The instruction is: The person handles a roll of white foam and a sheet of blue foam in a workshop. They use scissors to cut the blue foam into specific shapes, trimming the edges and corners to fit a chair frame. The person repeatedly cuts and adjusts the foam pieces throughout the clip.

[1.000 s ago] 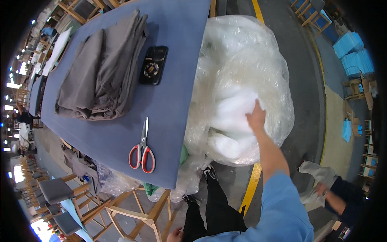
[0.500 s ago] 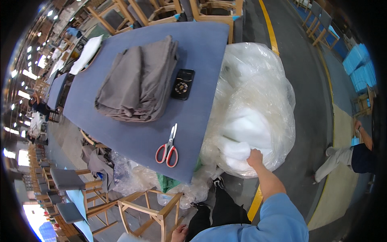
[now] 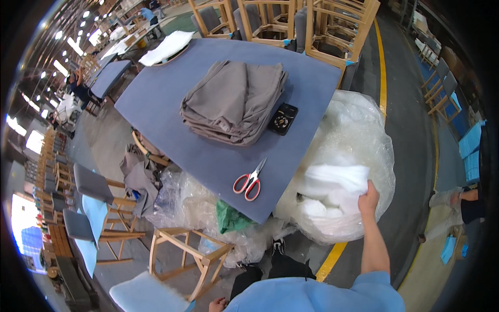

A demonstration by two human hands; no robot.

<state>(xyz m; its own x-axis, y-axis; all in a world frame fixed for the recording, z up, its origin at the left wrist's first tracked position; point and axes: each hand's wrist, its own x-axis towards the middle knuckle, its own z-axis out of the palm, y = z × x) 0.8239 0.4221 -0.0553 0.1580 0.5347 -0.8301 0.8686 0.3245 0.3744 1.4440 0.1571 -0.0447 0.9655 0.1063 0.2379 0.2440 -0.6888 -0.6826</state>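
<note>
Now, right hand (image 3: 368, 197) fingers curled, gripping white padding (image 3: 337, 179) in clear plastic bag (image 3: 358, 125), left hand (image 3: 217, 304) unclear.

Furniture workshop: stacked wooden chair frames (image 3: 270, 21)

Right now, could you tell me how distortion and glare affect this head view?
Head view: fisheye bends the blue table edges and darkens the rim; ceiling lights blow out upper left; the clear plastic bag glints; right hand on white padding stays sharp.

The right hand (image 3: 368, 198) gripped soft white matt wadding (image 3: 337, 183) in a glossy crinkled plastic bag (image 3: 358, 130); the table (image 3: 156, 99) at centre frame wore matt blue cloth.
</note>
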